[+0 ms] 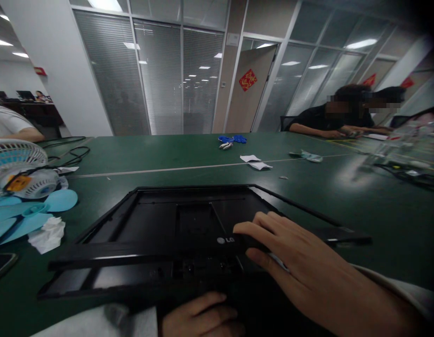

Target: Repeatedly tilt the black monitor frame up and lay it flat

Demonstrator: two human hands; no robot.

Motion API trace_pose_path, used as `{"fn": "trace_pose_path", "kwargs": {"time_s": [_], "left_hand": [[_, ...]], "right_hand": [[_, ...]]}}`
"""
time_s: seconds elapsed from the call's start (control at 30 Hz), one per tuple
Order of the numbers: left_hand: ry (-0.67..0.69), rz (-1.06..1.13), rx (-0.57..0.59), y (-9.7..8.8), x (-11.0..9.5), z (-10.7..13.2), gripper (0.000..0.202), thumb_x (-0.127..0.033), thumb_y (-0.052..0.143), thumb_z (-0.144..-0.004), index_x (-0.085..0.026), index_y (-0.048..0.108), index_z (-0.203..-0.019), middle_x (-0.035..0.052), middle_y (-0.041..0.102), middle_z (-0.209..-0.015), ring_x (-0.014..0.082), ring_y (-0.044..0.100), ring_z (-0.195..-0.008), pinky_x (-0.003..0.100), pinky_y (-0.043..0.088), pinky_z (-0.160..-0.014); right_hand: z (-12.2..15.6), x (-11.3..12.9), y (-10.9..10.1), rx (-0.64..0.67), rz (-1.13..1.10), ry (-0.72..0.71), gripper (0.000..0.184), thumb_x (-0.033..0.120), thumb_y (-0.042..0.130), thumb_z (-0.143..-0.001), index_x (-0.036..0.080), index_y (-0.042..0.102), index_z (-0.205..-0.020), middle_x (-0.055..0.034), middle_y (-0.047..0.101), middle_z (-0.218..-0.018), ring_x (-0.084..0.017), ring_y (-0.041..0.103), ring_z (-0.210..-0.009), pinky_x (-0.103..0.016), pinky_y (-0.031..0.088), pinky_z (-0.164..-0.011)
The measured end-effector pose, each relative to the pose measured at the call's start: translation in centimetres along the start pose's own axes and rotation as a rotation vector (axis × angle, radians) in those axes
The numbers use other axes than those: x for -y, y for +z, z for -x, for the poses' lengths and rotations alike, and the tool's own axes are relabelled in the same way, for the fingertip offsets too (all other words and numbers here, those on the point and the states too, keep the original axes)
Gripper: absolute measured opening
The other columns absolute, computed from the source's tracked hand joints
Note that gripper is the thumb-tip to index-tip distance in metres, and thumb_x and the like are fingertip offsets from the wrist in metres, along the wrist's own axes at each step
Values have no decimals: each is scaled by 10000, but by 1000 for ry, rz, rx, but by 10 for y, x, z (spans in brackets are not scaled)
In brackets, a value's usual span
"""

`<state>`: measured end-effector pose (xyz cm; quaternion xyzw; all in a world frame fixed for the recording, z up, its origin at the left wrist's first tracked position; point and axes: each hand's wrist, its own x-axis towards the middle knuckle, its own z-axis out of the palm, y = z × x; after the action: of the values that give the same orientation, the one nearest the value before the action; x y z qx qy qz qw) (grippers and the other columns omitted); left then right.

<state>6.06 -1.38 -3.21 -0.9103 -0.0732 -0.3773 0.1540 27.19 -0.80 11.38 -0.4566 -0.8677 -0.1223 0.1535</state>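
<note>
A black LG monitor frame point(188, 224) lies flat on the green table point(343, 196) right in front of me. My right hand point(301, 267) rests on its near right part, fingers stretched over the bar with the logo and thumb below, curled around the bar's edge. At the bottom edge of the view my left hand point(199, 318) presses against the frame's near side with its fingers curled; what they grip is hidden.
At the left lie a white fan grille point(20, 171), a light blue fan blade point(34, 210), crumpled tissue point(46, 234) and a phone corner point(1, 264). Blue gloves point(232, 139) and paper scraps point(255, 161) lie farther back. Two people sit at the far right.
</note>
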Motion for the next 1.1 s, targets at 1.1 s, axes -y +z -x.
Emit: {"fn": "trace_pose_path", "kwargs": {"time_s": [1.1], "left_hand": [[-79,16,-133,-10,2,-20,358,-316,344,-1004,-227,681,-927,-138,700,-921,30,604,-898,225,305,-1107]], "right_hand": [[-11,15,10,-30,-153,-109,373,220,467,-914,240,450,-1286,17,609,-1003,-160,484,-868,-352,339,-828]]}}
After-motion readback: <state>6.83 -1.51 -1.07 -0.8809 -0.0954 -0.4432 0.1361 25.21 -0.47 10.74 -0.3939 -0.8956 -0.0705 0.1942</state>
